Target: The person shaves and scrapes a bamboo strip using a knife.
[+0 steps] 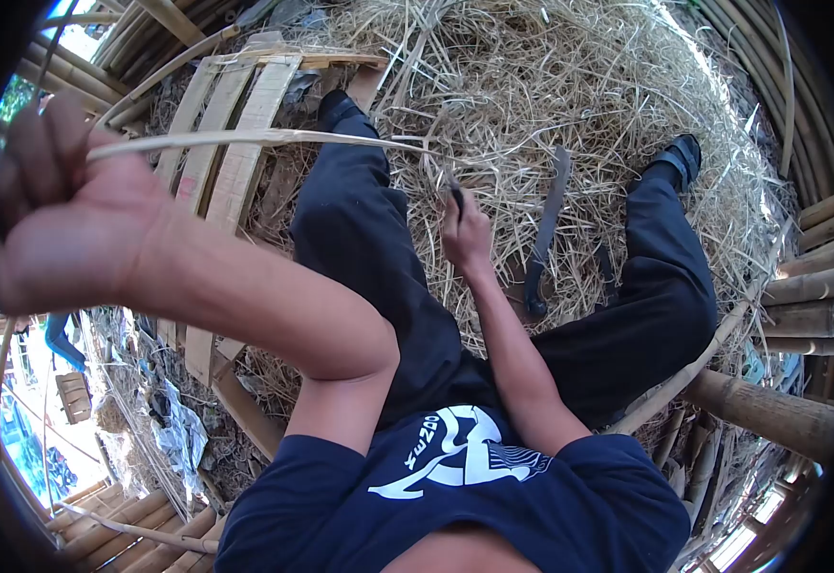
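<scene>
The raised left hand [68,215] seems closed on a pale strip [264,137]; the lower right hand [468,232] grips a knife [456,195].

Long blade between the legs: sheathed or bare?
Bare: the long blade lies uncovered on the straw-like shavings, its dark handle unheld.

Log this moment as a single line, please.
left hand: raised, holding pale strip | right hand: gripping small knife near strip's far end | long blade: lying on shavings between legs
</scene>
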`<state>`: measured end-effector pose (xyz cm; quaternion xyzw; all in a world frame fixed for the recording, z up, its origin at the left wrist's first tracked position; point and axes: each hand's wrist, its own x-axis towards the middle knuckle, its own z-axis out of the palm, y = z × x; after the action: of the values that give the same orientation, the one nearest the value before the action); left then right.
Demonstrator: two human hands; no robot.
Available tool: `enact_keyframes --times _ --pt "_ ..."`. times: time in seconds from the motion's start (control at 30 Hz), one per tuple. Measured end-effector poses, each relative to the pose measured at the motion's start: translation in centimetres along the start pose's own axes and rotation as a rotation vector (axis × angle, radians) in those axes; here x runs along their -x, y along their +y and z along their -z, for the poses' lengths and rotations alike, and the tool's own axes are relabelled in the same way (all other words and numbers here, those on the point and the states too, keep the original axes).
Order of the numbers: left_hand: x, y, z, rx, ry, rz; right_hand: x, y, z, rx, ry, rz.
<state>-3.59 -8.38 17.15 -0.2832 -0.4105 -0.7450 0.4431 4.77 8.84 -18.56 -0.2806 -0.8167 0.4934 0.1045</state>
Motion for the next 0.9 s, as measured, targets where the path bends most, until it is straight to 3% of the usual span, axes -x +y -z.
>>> enact_keyframes --times 0.03,0.07,0.1,0.17,0.23,0.3,0.37,0.43,0.5,0.53,0.6,0.7,0.73,0.77,0.83,0.9 --pt "-1.0 0.5 1.8 0.084 0.004 0.004 -0.1 2.9 -0.7 0.081 0.070 -0.113" --pt "0.0 1.8 1.1 -0.091 0.043 -0.044 -0.7 8.2 -1.6 0.192 -0.025 -0.293" --pt "0.9 2.7 -0.2 -0.255 0.081 -0.100 -0.9 7.5 -1.6 0.182 -0.012 -0.283" --pt "0.5 1.9 -0.3 -0.250 0.110 -0.071 -0.1 6.3 -2.5 0.009 0.011 -0.348" --pt "-1.0 1.1 1.6 0.012 0.005 0.005 -1.6 9.3 -5.9 -0.074 -0.084 -0.280" --pt "-0.2 1.8 0.5 -0.038 0.005 -0.057 -1.0 4.8 -3.4 -0.581 -0.282 -0.577" --pt "0.1 2.4 1.0 0.091 -0.243 0.002 -1.4 4.5 -0.9 -1.216 -0.637 -0.716" --pt "-0.1 2.0 1.3 0.094 -0.220 -0.006 -1.7 3.5 0.2 -1.523 -0.794 -0.620" --pt "-0.8 1.6 1.9 0.019 0.024 -0.039 -1.8 1.3 0.1 -1.179 -0.528 -0.549" --pt "-1.2 1.7 2.4 0.019 0.023 -0.039 -1.6 0.5 -0.2 -1.180 -0.528 -0.549" --pt "-1.9 2.2 3.5 0.048 0.026 -0.012 -1.2 -0.8 -0.6 -0.229 0.089 0.295" --pt "-3.1 3.3 5.9 0.147 -0.022 0.014 -0.2 -1.9 0.5 -0.056 0.134 0.339" --pt "-4.0 4.0 7.4 0.267 -0.160 0.085 -0.6 -0.4 0.2 -0.018 0.171 0.348" --pt "-3.9 5.2 8.3 0.263 -0.158 0.088 -1.9 2.0 0.8 0.090 0.057 0.065" --pt "-3.4 7.0 9.4 0.440 -0.195 0.213 -4.2 10.0 0.5 0.412 0.202 -0.038" --pt "-3.8 5.2 8.8 0.463 -0.233 0.228 -5.6 7.4 -0.4 0.276 0.282 -0.022"
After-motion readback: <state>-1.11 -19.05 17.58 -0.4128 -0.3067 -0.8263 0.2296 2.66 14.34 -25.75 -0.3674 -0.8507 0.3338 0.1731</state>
